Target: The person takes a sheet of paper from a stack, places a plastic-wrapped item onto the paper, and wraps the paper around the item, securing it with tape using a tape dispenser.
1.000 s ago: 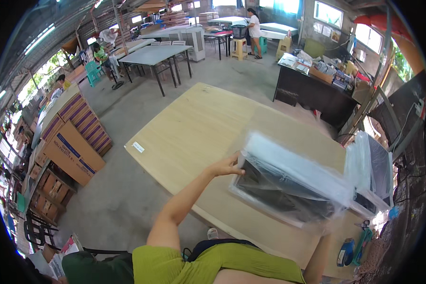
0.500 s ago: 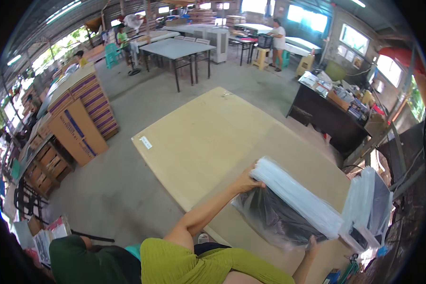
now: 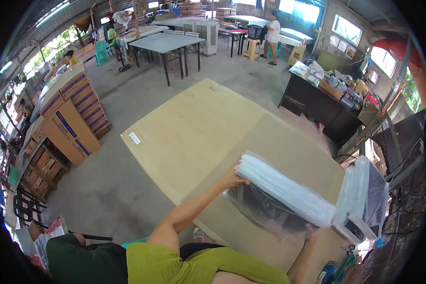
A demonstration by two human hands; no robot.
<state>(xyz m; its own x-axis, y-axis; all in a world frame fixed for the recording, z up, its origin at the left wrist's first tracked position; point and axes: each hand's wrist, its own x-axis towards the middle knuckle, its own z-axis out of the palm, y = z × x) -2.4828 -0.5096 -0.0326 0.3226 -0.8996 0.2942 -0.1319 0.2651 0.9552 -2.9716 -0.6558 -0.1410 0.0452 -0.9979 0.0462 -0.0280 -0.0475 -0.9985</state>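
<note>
A long bundle of clear plastic sleeves, whitish along its layered edges, is between my hands over the near right part of the board-topped table. Loose, see-through plastic with something dark showing through hangs on its near side. My left hand grips the bundle's far left end, thumb on top. At the near right end my right hand holds the plastic from below, its fingers partly hidden. Just right of the bundle lies another stack of similar plastic sleeves with dark sheets inside.
The large tan tabletop spreads ahead. Scissors and a blue box lie near its right corner. A seated person in dark green is close on my left. Stacked cartons stand left, a cluttered dark desk right.
The whole view has shifted a little. My right hand has moved up closer under the bundle's right end, and the loose plastic has folded and looks less dark. Both hands keep hold.
</note>
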